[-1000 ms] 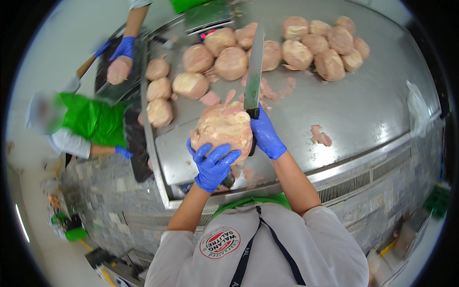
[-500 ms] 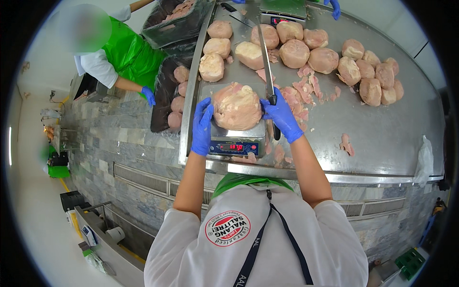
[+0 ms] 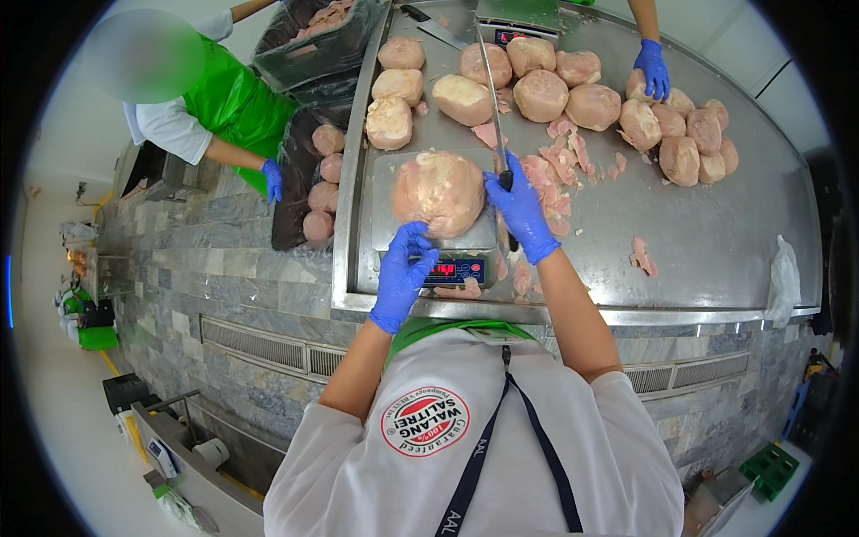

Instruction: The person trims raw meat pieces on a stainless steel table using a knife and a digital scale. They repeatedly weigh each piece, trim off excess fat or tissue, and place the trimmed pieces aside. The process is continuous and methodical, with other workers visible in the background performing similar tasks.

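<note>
Stainless-steel worktop (image 3: pixel 698 259) with raised rim, set over a grey tiled floor (image 3: pixel 233 286); floor fitted with long drain grates (image 3: pixel 259 347).

Item: large round of meat (image 3: pixel 438 192), pale pink, resting on the metal plate of a scale (image 3: pixel 383 201) at the near left of the worktop; red digits lit on the scale's front panel.

Left hand (image 3: pixel 404 276), blue glove: grip loosely curled and partly open, holding nothing; fingertips at the near edge of the large round, contact uncertain.

Right hand (image 3: pixel 526 213), blue glove: grip closed around the black handle of a long knife (image 3: pixel 493 98), blade pointing away from the wearer; hand just right of the large round.

Also on the worktop: three smaller rounds (image 3: pixel 397 87) in a row along the left rim; one oblong piece (image 3: pixel 463 99); a group of five rounds (image 3: pixel 540 95) beyond the scale; a heap of rounds (image 3: pixel 705 132) farther right, a co-worker's gloved hand (image 3: pixel 653 70) upon it; pink trimmings (image 3: pixel 559 166); second knife (image 3: pixel 440 31), lying flat; second scale (image 3: pixel 521 11), far side; clear plastic bag (image 3: pixel 784 282), right edge.

Left of worktop: a person in a green apron (image 3: pixel 237 107), beside a black-lined bin (image 3: pixel 288 192) containing rounds.
</note>
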Demonstrator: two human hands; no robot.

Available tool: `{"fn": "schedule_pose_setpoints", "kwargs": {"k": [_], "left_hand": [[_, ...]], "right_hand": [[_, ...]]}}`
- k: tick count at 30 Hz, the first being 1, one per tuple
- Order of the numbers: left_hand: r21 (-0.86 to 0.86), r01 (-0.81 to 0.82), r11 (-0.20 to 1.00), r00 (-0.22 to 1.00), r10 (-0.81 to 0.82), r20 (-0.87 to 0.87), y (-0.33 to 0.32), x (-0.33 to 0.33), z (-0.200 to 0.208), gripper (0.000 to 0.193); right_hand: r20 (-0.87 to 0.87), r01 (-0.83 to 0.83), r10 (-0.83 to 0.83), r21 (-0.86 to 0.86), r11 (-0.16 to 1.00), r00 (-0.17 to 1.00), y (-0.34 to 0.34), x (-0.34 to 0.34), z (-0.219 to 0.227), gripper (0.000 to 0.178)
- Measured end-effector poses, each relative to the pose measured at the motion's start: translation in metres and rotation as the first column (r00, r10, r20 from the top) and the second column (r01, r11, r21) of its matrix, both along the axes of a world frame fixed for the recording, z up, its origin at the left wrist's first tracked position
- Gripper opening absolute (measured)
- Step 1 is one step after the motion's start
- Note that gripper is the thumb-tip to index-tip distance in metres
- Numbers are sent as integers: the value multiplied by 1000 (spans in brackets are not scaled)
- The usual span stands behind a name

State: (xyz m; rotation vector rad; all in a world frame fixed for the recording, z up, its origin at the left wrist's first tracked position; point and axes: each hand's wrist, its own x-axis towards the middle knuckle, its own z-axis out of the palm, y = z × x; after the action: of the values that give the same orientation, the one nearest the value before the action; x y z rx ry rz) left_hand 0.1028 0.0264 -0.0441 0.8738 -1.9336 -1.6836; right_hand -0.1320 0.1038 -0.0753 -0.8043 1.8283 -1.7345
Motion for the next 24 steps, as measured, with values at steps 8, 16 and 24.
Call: {"fn": "schedule_pose_setpoints", "kwargs": {"k": [8, 16, 24], "left_hand": [[-717, 214, 664, 973, -213, 93, -77, -32, 46, 61], [-754, 203, 625, 960, 24, 278, -40, -66, 44, 88], [-662, 328, 674, 921, -72, 382, -33, -46, 39, 116]], "right_hand": [[-172, 76, -13, 361, 929, 985, 61, 11, 38, 65], [-83, 2, 32, 380, 925, 996, 101, 43, 16, 55], [-466, 144, 158, 548, 824, 870, 115, 57, 25, 64]]}}
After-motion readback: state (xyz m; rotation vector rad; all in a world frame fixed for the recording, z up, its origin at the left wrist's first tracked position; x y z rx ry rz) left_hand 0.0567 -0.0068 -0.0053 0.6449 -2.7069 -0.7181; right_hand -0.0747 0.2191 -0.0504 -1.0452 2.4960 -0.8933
